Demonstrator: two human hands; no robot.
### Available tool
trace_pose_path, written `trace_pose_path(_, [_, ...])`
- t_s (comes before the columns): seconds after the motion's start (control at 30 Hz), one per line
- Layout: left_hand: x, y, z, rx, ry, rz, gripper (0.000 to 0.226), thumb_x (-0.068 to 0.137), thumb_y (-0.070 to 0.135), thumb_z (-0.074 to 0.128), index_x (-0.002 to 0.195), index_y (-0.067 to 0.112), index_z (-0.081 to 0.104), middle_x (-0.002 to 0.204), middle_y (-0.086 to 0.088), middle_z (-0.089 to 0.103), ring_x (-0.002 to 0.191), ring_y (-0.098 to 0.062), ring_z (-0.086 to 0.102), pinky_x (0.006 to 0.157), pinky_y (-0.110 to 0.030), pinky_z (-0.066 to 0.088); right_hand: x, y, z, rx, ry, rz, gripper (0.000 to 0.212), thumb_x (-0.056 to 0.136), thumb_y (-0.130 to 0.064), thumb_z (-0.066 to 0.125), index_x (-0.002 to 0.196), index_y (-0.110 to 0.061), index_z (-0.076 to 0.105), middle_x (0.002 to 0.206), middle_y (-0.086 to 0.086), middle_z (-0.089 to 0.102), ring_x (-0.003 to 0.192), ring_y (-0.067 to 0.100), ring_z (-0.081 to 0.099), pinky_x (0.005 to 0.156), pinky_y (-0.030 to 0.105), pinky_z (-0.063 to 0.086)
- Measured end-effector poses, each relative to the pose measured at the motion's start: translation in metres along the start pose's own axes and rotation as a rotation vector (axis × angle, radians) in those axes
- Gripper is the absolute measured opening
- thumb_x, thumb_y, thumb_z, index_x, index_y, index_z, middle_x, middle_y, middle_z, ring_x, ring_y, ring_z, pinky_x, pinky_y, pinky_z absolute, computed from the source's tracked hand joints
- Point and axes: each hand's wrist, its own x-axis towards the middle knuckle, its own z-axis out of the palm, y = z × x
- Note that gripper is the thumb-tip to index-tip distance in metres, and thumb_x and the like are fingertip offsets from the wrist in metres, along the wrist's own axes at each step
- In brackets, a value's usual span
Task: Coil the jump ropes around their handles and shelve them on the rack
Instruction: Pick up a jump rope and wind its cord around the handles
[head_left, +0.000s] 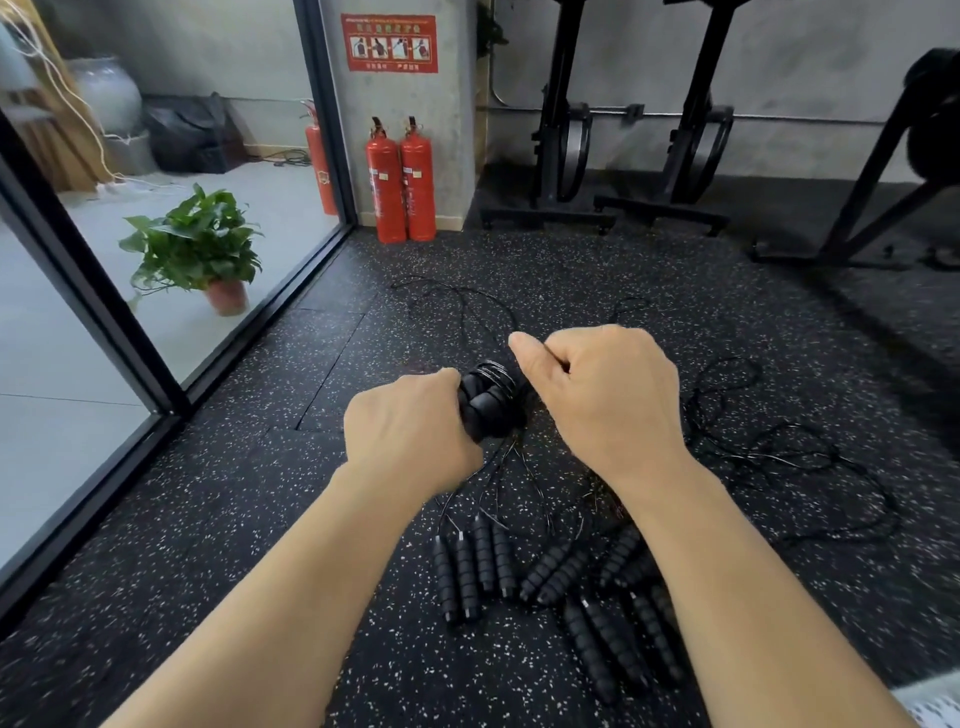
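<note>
Black jump-rope handles on black white-speckled floor, two red extinguishers, green plant in pink pot

Left grip, right grip, both fisted

Loose jump ropes on speckled floor

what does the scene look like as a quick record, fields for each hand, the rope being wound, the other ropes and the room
left hand: grips the paired handles
right hand: curled in a pinch beside the coil; any cord in it is hidden
coil: several turns of black cord around the paired handles
other ropes: loose handles lying on the floor, cords tangled beyond
floor: black speckled rubber
background: two fire extinguishers; potted plant behind glass
</note>
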Motion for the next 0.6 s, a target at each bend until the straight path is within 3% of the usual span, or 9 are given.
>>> trace_pose_path(0.17, [-0.007,0.012,-0.007,0.111,0.008,0.248,0.025,0.081,0.031,0.057,0.104,0.033,0.047,0.074,0.008,0.049,0.075,-0.021,0.055,0.051,-0.027,0.028,0.004,0.017,-0.006,-0.005,-0.039,0.044,0.063,0.094,-0.046,0.052,0.048,-0.014,0.025,0.042,-0.002,0.028,0.042,0.017,0.029,0.048,0.031,0.031])
trace_pose_path(0.27, [-0.011,0.017,-0.011,0.107,-0.009,0.419,0.024,0.083,0.031,0.056,0.102,0.035,0.043,0.082,0.010,0.051,0.086,-0.018,0.063,0.066,-0.031,0.038,0.005,0.026,-0.005,0.028,-0.097,0.068,0.063,0.093,-0.050,0.052,0.047,-0.014,0.028,0.043,-0.002,0.032,0.044,0.016,0.032,0.051,0.031,0.034])
trace_pose_path(0.37, [-0.015,0.017,-0.013,0.062,0.007,0.535,0.022,0.083,0.031,0.056,0.090,0.035,0.036,0.076,0.013,0.045,0.077,-0.012,0.055,0.088,-0.035,0.038,0.003,0.035,0.000,0.086,-0.182,0.120,0.064,0.090,-0.055,0.054,0.047,-0.015,0.029,0.043,-0.004,0.030,0.045,0.015,0.032,0.052,0.031,0.030])
trace_pose_path(0.47, [-0.018,0.015,-0.014,-0.014,0.046,0.597,0.027,0.079,0.028,0.061,0.080,0.034,0.035,0.068,0.014,0.042,0.067,-0.009,0.042,0.100,-0.039,0.032,0.002,0.042,0.002,0.320,-0.254,0.172,0.063,0.086,-0.054,0.062,0.045,-0.018,0.031,0.044,-0.006,0.028,0.045,0.013,0.027,0.051,0.030,0.027])
trace_pose_path(0.6, [-0.022,0.018,-0.016,-0.071,0.058,0.674,0.029,0.073,0.025,0.063,0.080,0.033,0.037,0.068,0.014,0.045,0.068,-0.008,0.045,0.102,-0.040,0.029,0.001,0.046,-0.004,0.648,-0.437,0.338,0.056,0.083,-0.051,0.067,0.058,-0.003,0.051,0.050,0.006,0.037,0.041,0.013,0.030,0.044,0.023,0.026])
